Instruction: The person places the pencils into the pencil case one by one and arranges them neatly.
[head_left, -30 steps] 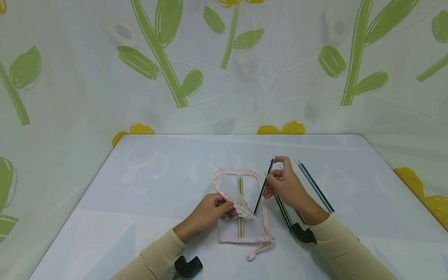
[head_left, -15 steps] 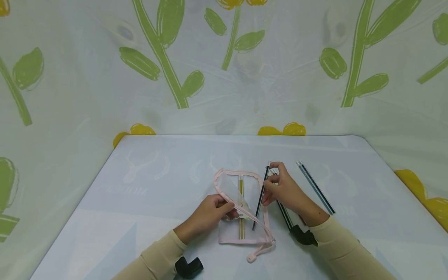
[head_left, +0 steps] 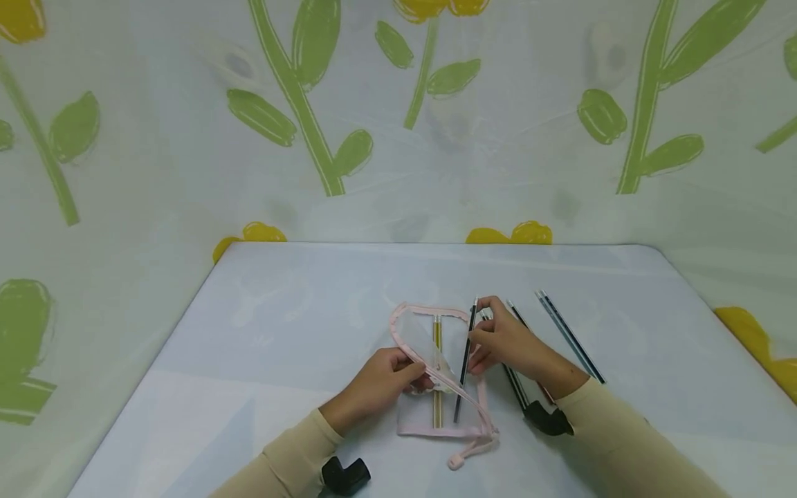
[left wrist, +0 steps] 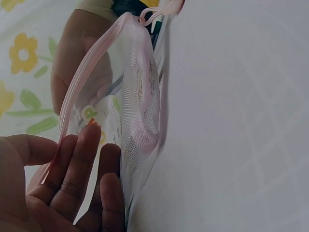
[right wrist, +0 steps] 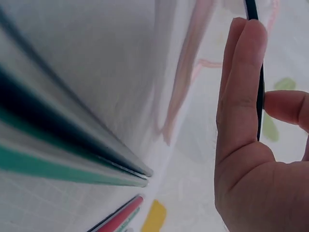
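Pinching the pink zip edge of the clear pouch [head_left: 416, 434] between thumb and fingers, the left hand [head_left: 389, 377] sits at the pouch's left side, and my left wrist feed gives me a netted part of the pouch just beside those fingers. I have the right hand [head_left: 507, 339] at the pouch's upper right, holding a black pencil [head_left: 466, 360]; from the right wrist I can make out the thumb on one side of its shaft and the fingers on the other. The pencil slants slightly, its upper end by the right fingers and its lower end past the zip edge, visible to me through the pouch's clear panel. Two yellow pencils [head_left: 438, 411] lie upright along the middle of the pouch, partly behind a white label [left wrist: 108, 113] with coloured lettering. From the pouch's lower right corner a pink zip pull [head_left: 456, 462] trails onto the white table [head_left: 280, 311]. To the right of the pouch, partly under the right arm, I see dark green striped pencils [head_left: 514, 382] and a red pencil [right wrist: 120, 215]; farther right of it, two blue and black pencils [head_left: 574, 337] lie side by side. Beyond the pouch and table hangs a pale backdrop [head_left: 436, 187] printed with green leaves and yellow flowers.
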Motion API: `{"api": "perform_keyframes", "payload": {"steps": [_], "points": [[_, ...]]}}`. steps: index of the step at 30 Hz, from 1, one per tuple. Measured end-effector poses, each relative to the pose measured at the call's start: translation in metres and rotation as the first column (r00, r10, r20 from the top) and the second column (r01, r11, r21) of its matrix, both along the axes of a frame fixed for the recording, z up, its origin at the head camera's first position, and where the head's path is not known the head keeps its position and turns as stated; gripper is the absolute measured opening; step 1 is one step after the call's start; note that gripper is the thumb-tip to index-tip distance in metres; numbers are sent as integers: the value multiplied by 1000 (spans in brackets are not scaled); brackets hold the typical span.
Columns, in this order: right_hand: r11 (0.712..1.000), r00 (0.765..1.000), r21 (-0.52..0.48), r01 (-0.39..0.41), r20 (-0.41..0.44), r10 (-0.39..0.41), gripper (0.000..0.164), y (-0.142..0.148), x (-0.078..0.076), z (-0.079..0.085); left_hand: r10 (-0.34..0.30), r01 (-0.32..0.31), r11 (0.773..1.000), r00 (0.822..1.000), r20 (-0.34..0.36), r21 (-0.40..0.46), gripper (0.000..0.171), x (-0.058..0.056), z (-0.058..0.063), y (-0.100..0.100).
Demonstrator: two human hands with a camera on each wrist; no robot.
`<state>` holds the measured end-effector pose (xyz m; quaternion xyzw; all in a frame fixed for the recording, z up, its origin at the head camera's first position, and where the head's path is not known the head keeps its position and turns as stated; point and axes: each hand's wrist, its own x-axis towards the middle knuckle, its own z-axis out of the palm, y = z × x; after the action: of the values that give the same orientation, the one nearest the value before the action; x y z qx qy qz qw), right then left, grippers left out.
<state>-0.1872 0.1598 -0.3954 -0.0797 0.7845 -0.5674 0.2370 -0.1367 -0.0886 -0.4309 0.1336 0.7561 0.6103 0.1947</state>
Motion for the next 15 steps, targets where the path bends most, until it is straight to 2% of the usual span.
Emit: {"api": "perform_keyframes", "payload": {"steps": [9,15], "points": [[997,996,77,-4,86,-3,55,-10,-13,-3,2,-2,1000,1000,-1,-6,27,-1,0,0],[992,993,123,-40,112,26,56,-12,-17,-5,1,-1,1000,1000,-1,-8,28,0,1,1]]}}
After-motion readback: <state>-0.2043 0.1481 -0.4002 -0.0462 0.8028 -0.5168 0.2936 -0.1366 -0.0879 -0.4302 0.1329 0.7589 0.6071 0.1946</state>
